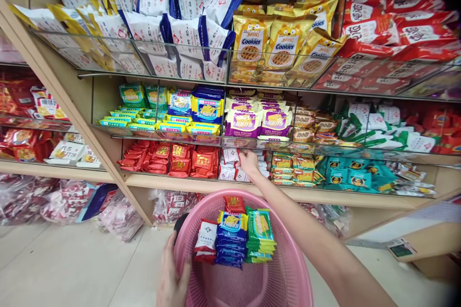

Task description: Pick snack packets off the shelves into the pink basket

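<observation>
My left hand (173, 273) grips the left rim of a pink plastic basket (300, 268), its fingers wrapped over the edge. Inside lie stacks of blue-and-yellow biscuit packets (231, 230), green biscuit packets (260, 230), white-and-red snack packets (206, 237) and a red packet (234, 204). My right hand (249, 162) reaches over the basket into a bottom-shelf compartment. Its fingers are closed at a white-and-red snack packet (230, 155); the fingertips are partly hidden. More packets of that kind (227, 172) lie around the hand.
Glass-fronted wooden shelves (173, 181) carry red packets (180, 158) left of my right hand and yellow-green packets (293, 168) to its right. Purple-and-cream soda biscuits (245, 122) sit above. Plastic bags of goods (120, 216) lie on the tiled floor (82, 259) under the shelves.
</observation>
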The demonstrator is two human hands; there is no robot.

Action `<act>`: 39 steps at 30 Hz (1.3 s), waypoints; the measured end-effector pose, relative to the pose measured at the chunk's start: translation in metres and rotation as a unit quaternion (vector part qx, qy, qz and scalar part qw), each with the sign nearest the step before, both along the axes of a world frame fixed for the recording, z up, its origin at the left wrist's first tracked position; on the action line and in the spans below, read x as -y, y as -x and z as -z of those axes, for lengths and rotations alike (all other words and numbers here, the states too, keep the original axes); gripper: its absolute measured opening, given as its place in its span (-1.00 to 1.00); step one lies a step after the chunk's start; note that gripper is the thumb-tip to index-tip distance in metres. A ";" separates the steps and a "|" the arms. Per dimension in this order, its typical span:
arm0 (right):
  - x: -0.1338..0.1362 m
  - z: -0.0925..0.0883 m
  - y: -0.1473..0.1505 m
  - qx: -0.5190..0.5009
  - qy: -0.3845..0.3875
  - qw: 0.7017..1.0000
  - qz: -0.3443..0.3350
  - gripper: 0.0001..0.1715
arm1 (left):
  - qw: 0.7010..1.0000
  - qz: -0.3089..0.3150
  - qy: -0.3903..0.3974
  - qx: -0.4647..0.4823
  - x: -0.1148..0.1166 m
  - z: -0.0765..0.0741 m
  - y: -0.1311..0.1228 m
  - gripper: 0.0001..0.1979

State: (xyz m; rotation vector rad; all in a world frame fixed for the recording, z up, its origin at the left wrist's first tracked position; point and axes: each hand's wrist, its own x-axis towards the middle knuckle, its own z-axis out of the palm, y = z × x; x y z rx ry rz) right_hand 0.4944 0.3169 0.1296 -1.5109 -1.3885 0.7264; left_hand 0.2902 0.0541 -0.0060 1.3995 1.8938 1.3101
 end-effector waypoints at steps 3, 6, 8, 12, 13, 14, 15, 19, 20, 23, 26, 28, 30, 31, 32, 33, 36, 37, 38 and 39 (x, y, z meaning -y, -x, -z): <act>0.004 0.001 -0.002 -0.078 0.023 0.997 -0.006 -0.82 | 1.000 0.007 0.012 -0.006 0.001 0.001 0.003 -0.39; 0.020 0.000 -0.012 -0.125 0.029 0.991 -0.037 -0.88 | 1.000 0.022 0.018 -0.010 0.002 -0.004 0.004 -0.38; 0.037 -0.001 -0.021 -0.141 0.035 0.987 -0.073 -0.84 | 0.999 0.028 0.015 -0.011 0.002 -0.008 0.002 -0.38; 0.075 -0.002 -0.030 -0.141 0.074 0.973 -0.169 -0.68 | 0.999 0.034 0.019 -0.011 0.002 -0.013 -0.001 -0.39; 0.083 -0.001 -0.029 -0.134 0.088 0.966 -0.201 -0.66 | 0.999 0.037 0.019 -0.013 0.001 -0.013 -0.001 -0.39; 0.090 -0.001 -0.026 -0.120 0.102 0.958 -0.239 -0.66 | 0.999 0.040 0.016 -0.016 0.001 -0.013 -0.001 -0.39; 0.095 0.000 -0.022 -0.101 0.117 0.947 -0.283 -0.67 | 0.999 0.041 0.013 -0.020 0.001 -0.013 -0.001 -0.39; 0.104 0.005 0.001 -0.024 0.151 0.886 -0.438 -0.70 | 0.999 0.040 0.010 -0.021 0.001 -0.011 0.000 -0.40; 0.104 0.007 0.008 -0.009 0.159 0.873 -0.461 -0.71 | 0.999 0.040 0.010 -0.020 0.001 -0.009 0.000 -0.41; 0.100 0.013 0.023 0.039 0.187 0.837 -0.513 -0.76 | 0.999 0.030 0.000 -0.025 0.003 -0.004 0.001 -0.41; 0.093 0.021 0.032 0.072 0.219 0.796 -0.560 -0.81 | 0.999 0.026 -0.001 -0.032 0.003 -0.003 0.001 -0.41; 0.088 0.027 0.036 0.091 0.239 0.765 -0.591 -0.84 | 0.999 0.031 0.006 -0.027 0.004 -0.005 0.001 -0.40; 0.084 0.032 0.039 0.107 0.252 0.741 -0.613 -0.84 | 0.999 0.034 0.017 -0.020 0.004 -0.008 0.000 -0.39; 0.082 0.033 0.040 0.115 0.255 0.732 -0.620 -0.84 | 0.999 0.033 0.022 -0.016 0.004 -0.010 0.000 -0.39; 0.081 0.034 0.041 0.123 0.258 0.725 -0.626 -0.84 | 0.999 0.033 0.026 -0.014 0.003 -0.011 -0.001 -0.38; 0.079 0.035 0.042 0.131 0.260 0.720 -0.629 -0.84 | 0.999 0.032 0.029 -0.013 0.003 -0.012 -0.001 -0.38; 0.077 0.035 0.044 0.153 0.263 0.714 -0.631 -0.86 | 0.999 0.031 0.036 -0.009 0.003 -0.013 -0.001 -0.37; 0.076 0.035 0.045 0.160 0.262 0.713 -0.630 -0.86 | 0.999 0.030 0.038 -0.008 0.003 -0.014 -0.001 -0.37; 0.075 0.035 0.045 0.166 0.260 0.713 -0.629 -0.86 | 0.999 0.030 0.041 -0.006 0.003 -0.014 -0.001 -0.37; 0.075 0.035 0.046 0.173 0.257 0.713 -0.628 -0.86 | 0.999 0.030 0.042 -0.005 0.003 -0.014 -0.001 -0.37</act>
